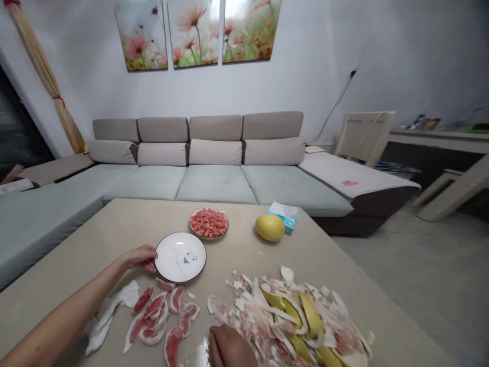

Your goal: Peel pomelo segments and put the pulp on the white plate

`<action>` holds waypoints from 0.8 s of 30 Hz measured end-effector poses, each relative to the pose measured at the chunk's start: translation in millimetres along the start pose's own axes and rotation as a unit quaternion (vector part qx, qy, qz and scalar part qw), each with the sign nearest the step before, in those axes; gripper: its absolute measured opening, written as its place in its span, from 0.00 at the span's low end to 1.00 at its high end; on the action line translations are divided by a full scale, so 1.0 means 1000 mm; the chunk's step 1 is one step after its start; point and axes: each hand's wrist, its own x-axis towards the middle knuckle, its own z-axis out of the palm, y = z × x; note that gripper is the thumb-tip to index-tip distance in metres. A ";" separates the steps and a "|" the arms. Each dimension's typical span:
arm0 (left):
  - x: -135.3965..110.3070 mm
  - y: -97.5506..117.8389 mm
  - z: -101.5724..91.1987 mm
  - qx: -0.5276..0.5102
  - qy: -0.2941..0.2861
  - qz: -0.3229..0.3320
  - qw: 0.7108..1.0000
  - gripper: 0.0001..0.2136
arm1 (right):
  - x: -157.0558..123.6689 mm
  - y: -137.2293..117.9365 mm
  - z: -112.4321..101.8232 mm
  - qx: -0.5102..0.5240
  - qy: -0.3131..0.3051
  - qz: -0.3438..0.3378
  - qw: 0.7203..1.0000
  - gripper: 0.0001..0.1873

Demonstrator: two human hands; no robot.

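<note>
My left hand [143,257] is closed on the left rim of a white plate [183,255] with a dark edge and a small blue print. At the bottom edge my right hand [231,346] is curled into a fist, its fingertips hidden; whatever it may hold does not show. Between the hands lie several pink pomelo segments [153,313] with white membrane. Right of my right hand spreads a heap of pomelo peel and membrane [290,321]. Behind the white plate sits another plate [225,232] full of red pomelo pulp [209,222].
A whole yellow pomelo [270,227] stands in front of a blue tissue pack [290,224] on the beige table [153,216]. A crumpled white tissue [110,311] lies beneath my left forearm. A grey sofa [214,178] runs along the table's far side.
</note>
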 end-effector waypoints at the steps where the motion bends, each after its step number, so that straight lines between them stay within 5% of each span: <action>1: 0.002 0.004 0.004 0.012 -0.009 -0.001 1.000 0.14 | 0.000 0.000 -0.002 0.004 0.003 0.002 1.000 0.11; 11: 0.023 0.025 0.058 0.046 -0.081 0.001 0.996 0.12 | 0.001 0.001 -0.020 0.048 0.028 0.088 0.995 0.13; 24: 0.103 0.094 0.124 -0.167 0.057 0.099 0.979 0.16 | -0.003 0.010 -0.005 0.029 -0.027 0.062 0.997 0.18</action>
